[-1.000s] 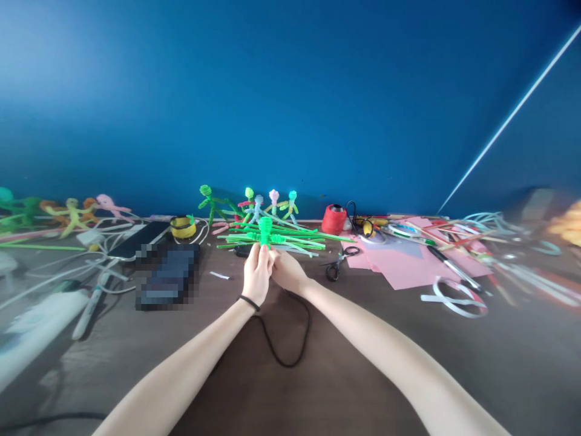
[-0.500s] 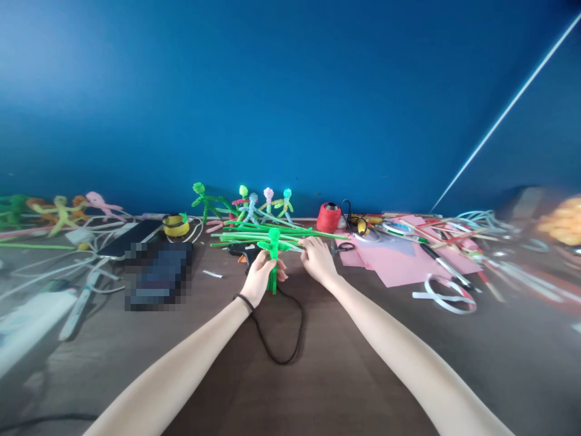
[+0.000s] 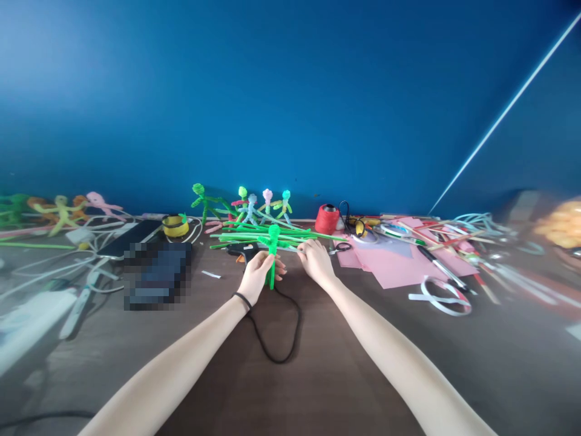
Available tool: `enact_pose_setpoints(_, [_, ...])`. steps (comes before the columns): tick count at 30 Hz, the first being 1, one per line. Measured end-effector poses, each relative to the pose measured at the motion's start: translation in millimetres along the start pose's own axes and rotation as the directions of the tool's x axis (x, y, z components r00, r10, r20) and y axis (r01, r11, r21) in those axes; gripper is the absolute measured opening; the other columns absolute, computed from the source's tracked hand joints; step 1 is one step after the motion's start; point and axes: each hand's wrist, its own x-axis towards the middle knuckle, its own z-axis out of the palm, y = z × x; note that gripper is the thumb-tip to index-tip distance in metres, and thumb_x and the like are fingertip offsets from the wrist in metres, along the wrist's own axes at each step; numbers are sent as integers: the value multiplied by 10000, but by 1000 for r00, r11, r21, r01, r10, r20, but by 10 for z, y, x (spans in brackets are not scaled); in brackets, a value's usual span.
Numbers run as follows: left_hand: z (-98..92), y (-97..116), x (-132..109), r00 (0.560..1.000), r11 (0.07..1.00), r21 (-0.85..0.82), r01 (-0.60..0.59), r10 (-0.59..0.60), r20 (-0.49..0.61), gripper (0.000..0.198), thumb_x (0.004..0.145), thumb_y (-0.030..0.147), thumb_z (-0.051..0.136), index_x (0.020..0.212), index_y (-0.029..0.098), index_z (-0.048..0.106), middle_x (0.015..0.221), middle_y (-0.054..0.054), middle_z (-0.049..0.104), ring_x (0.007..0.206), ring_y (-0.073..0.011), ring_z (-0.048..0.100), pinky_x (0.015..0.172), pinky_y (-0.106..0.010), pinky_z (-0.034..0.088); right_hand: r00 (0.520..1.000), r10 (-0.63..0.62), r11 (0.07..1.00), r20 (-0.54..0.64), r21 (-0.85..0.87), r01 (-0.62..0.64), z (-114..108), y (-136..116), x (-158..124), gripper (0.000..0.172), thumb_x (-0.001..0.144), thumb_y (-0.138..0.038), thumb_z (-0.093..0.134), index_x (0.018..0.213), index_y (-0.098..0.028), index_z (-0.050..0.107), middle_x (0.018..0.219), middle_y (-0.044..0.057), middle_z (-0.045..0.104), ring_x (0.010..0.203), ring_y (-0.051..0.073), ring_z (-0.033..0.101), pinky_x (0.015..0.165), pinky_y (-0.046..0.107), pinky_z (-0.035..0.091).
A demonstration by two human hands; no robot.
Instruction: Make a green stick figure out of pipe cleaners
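My left hand (image 3: 258, 277) grips a bright green pipe-cleaner figure (image 3: 273, 237) upright by its lower body, with its round head above my fingers. To the right, my right hand (image 3: 316, 260) has its fingers curled together beside the right part of a pile of green pipe cleaners (image 3: 245, 235); anything between those fingertips is too small to tell. Behind my left hand a black glue gun (image 3: 236, 248) with an orange part lies on the table, and a black cable (image 3: 297, 330) loops below.
Finished figures (image 3: 252, 209) stand along the blue wall. Phones (image 3: 131, 238) and white cables lie left on the table (image 3: 263, 399). A red spool (image 3: 327, 219), scissors (image 3: 342, 246), pink paper (image 3: 394, 266) and a white strip roll (image 3: 445, 297) are at the right.
The green figure has turned in my left hand, so its arms spread less widely in view. My right hand has shifted slightly left and down.
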Motion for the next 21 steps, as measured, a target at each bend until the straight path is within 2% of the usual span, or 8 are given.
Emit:
enact_pose_setpoints(6, [-7, 0, 18, 995, 997, -53, -50, 45, -92, 289, 714, 440, 520, 770, 166, 448, 564, 32, 552, 445, -88, 528, 399, -199, 424, 1000, -1, 1000, -32, -1, 1, -28, -36, -14, 149, 810, -206, 421, 800, -171, 566, 871, 68, 559, 895, 203, 455, 729, 296, 319])
enact_pose_setpoints(14, [-5, 6, 16, 995, 994, -62, -89, 86, -50, 244, 748, 409, 490, 840, 195, 418, 567, 58, 532, 459, -73, 516, 427, -182, 414, 999, 22, 1000, -45, 13, -22, -32, -26, 2, 159, 810, -159, 385, 836, -162, 542, 856, 72, 559, 861, 191, 458, 719, 280, 322])
enact_pose_setpoints(21, [-21, 18, -6, 999, 995, -91, -26, 23, -27, 246, 703, 340, 549, 860, 171, 465, 647, 25, 554, 546, -98, 556, 484, -217, 440, 1000, 3, 999, 10, 34, -3, -53, -42, 5, 169, 797, -151, 398, 833, -172, 562, 895, 71, 567, 884, 195, 463, 724, 279, 334])
